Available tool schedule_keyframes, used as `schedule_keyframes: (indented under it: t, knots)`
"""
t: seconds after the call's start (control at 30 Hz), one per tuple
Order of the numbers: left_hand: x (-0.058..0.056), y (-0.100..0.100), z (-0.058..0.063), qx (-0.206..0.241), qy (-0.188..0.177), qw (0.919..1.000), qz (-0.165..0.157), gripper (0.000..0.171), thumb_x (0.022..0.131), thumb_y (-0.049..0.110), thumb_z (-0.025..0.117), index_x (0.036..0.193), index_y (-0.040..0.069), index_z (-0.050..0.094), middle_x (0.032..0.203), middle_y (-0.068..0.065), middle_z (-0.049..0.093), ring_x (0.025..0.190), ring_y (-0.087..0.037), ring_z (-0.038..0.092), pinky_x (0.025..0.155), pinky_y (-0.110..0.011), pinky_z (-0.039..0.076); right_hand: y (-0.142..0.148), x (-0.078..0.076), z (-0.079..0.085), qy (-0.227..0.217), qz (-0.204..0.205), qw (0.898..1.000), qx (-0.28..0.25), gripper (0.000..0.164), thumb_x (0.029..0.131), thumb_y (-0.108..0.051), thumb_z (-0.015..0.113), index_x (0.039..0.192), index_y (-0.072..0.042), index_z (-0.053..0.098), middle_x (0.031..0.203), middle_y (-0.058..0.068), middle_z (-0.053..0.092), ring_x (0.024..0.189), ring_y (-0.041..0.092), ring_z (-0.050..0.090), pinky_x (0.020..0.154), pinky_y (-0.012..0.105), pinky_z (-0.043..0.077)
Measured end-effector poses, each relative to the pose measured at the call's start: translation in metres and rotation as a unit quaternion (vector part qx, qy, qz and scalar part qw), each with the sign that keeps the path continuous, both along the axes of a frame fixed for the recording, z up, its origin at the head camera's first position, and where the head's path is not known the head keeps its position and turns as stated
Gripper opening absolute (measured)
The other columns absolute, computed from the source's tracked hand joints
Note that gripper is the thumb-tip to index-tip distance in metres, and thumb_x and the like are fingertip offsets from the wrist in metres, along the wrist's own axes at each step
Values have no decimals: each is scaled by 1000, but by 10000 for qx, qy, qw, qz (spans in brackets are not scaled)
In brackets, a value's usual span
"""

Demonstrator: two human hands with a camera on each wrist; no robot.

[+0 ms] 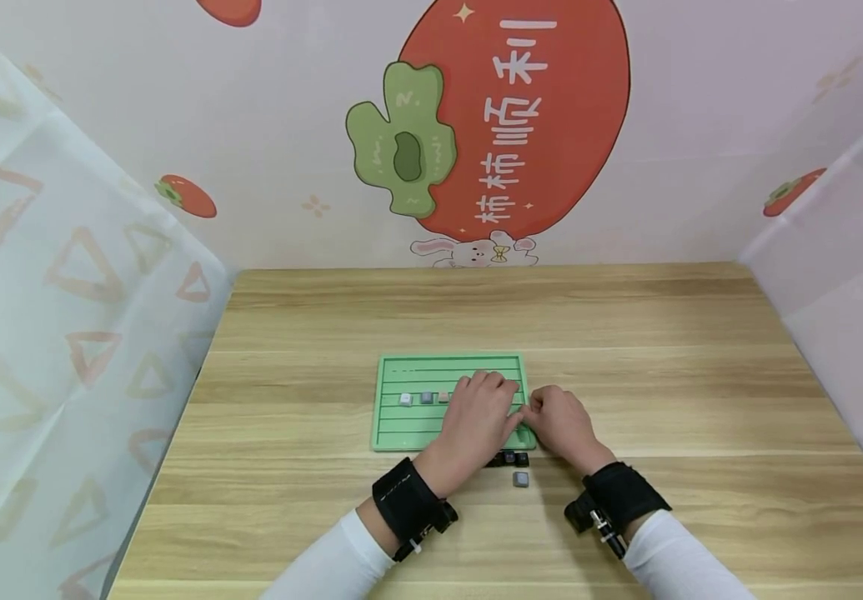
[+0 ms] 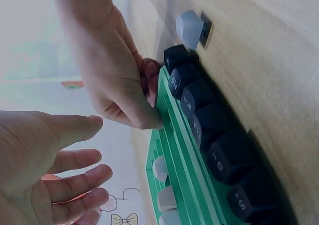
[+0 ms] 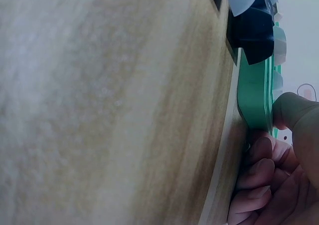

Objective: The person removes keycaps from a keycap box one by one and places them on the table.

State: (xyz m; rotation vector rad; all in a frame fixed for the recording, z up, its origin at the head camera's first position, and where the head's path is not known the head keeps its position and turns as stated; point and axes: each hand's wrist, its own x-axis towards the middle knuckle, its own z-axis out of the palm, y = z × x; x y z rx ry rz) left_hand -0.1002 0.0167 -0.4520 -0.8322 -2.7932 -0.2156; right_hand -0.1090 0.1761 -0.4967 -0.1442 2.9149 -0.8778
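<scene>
A green slotted tray (image 1: 410, 425) lies on the table, with pale and grey keycaps (image 1: 427, 398) in a row across its slots. My right hand (image 1: 564, 423) grips the tray's near right corner. In the right wrist view the thumb (image 3: 291, 110) presses on the rim while the curled fingers (image 3: 256, 177) sit low against its side. Over the right part of the tray hovers my left hand (image 1: 474, 417), its fingers extended and holding nothing in the left wrist view. It hides some of the slots from the head view.
Several black keycaps (image 2: 202, 117) stand in a line along the tray's near edge. A single grey keycap (image 1: 521, 479) sits closer to me on the wooden table (image 1: 288, 467). Printed cloth walls (image 1: 288, 217) border the table at the back and sides.
</scene>
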Motion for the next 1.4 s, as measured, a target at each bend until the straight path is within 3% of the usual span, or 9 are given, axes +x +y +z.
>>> schedule_keyframes:
  t: [0.13,0.37,0.7,1.0,1.23,1.4]
  knots:
    - [-5,-1,-1,-22,-97,9999,63,41,82,44,66,113,17,67,100,1,64,92,-18,57,70,-31,44,0,0,-1,-25,-17,10000,-1,41,82,-24,64,52,-12,39,47,-5,30,44,12,33,48,26,25]
    - [-13,-2,-5,-159,-364,9992,102,45,81,40,69,118,15,64,107,-1,64,97,-19,56,76,-33,45,0,0,-3,-77,-72,9999,-4,33,77,-14,59,51,-12,39,47,-5,29,44,12,31,49,26,24]
    - [-21,1,-12,-328,-642,9973,96,28,82,32,70,105,16,67,95,-1,63,89,-20,56,72,-33,44,0,-1,-4,-151,-118,9998,46,32,77,-14,59,51,-11,41,47,-4,31,44,13,33,48,26,25]
    - [-24,3,-22,-552,-528,9971,52,8,87,21,64,92,19,70,85,2,62,81,-19,55,69,-32,43,0,-1,-2,-176,-134,9997,41,30,76,-14,59,52,-11,42,47,-4,32,45,13,34,48,26,26]
    - [-25,4,-25,-591,-414,9974,-17,16,89,7,59,87,18,71,81,2,63,78,-18,55,68,-32,43,0,-2,-2,-138,-118,9998,41,31,77,-15,59,52,-11,42,47,-4,32,44,13,35,48,26,26]
    - [-26,5,-25,-638,-389,9972,-31,17,87,6,60,86,19,71,80,1,62,76,-18,55,67,-32,44,1,-2,-3,-154,-110,9998,58,32,77,-15,59,51,-11,41,47,-4,31,44,13,33,48,26,25]
